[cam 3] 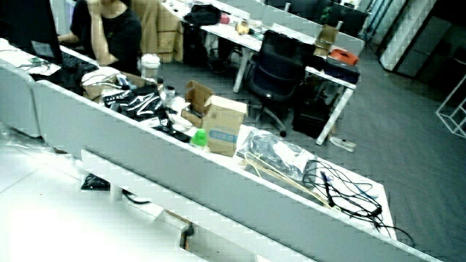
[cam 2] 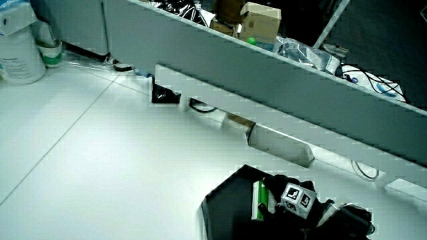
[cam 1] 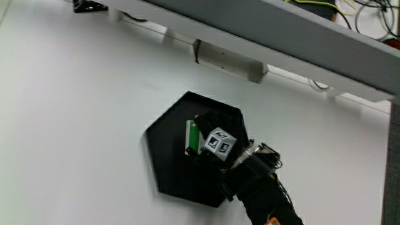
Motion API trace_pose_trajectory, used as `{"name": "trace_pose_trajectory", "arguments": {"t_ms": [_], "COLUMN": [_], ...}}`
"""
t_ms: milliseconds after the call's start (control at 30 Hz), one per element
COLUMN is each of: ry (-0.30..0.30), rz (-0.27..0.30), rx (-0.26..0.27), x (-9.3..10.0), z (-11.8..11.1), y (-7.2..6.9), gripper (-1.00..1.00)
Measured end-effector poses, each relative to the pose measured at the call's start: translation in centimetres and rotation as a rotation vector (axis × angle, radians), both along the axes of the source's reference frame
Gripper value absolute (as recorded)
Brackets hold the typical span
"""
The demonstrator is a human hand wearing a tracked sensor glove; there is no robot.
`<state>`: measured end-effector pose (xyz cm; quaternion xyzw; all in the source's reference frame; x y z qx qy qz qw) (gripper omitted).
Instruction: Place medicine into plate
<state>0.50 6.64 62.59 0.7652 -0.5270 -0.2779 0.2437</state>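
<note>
From the main view I see the hand (cam 1: 209, 139) down over the black hexagonal plate (cam 1: 169, 162), which lies flat on the white worktop (cam 1: 75, 100). The patterned cube (cam 1: 219, 144) on the back of the glove faces up, and the forearm (cam 1: 265, 200) reaches in from the edge of the worktop nearest the person, crossing the plate's rim. The medicine (cam 1: 192, 137), a small green and white box, sits against the fingers on the side away from the forearm, standing on edge over the plate's surface. The fingers curl around it, so I read the hands as gripping the medicine; I cannot tell whether the box already touches the plate.

In a side view the same plate (cam 2: 223, 207) shows with the hand (cam 2: 283, 193) over it, the cube (cam 2: 297, 199) up, and the medicine (cam 2: 259, 199) as a green and white strip beside the fingers. A low grey partition (cam 2: 267, 87) runs along the worktop farther from the person than the plate, with a pale bracket (cam 2: 280, 145) at its foot close to the plate. A white tub (cam 2: 19, 50) stands on the worktop well apart from the plate.

The remaining side view shows only the partition (cam 3: 145, 145) and the office around it; hand and plate are out of view there.
</note>
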Motion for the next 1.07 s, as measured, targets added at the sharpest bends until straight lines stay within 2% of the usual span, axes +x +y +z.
{"name": "trace_pose_trajectory", "arguments": {"t_ms": [33,100,167,200,233,467,600,633,733,767,833,933,1033,1067], "ry": [0.001,0.051,0.035,0.063,0.044,0.035,0.078,0.119,0.100,0.073,0.090,0.049,-0.017,-0.078], "rz": [-0.012,-0.060,-0.074,-0.073,-0.074,-0.060,-0.039,-0.036,-0.030,-0.030,-0.025,-0.015,0.006,0.011], "rx": [-0.004,-0.021,-0.041,-0.047,-0.051,-0.035,-0.082,-0.077,-0.102,-0.122,-0.115,-0.112,-0.102,-0.101], "x": [-0.1,-0.2,-0.2,-0.1,0.0,-0.2,-0.5,-0.4,-0.1,0.1,0.3,0.4,0.8,1.0], "z": [0.0,0.7,0.9,1.5,1.1,1.1,2.2,2.5,2.2,2.1,2.1,1.6,0.9,0.2], "y": [0.0,0.3,0.4,0.4,0.3,0.3,0.4,0.4,0.2,0.2,0.2,0.3,0.4,0.4], "gripper": [0.00,0.00,0.00,0.00,0.00,0.00,0.00,-0.06,-0.22,-0.28,-0.39,-0.56,-0.72,-0.78]}}
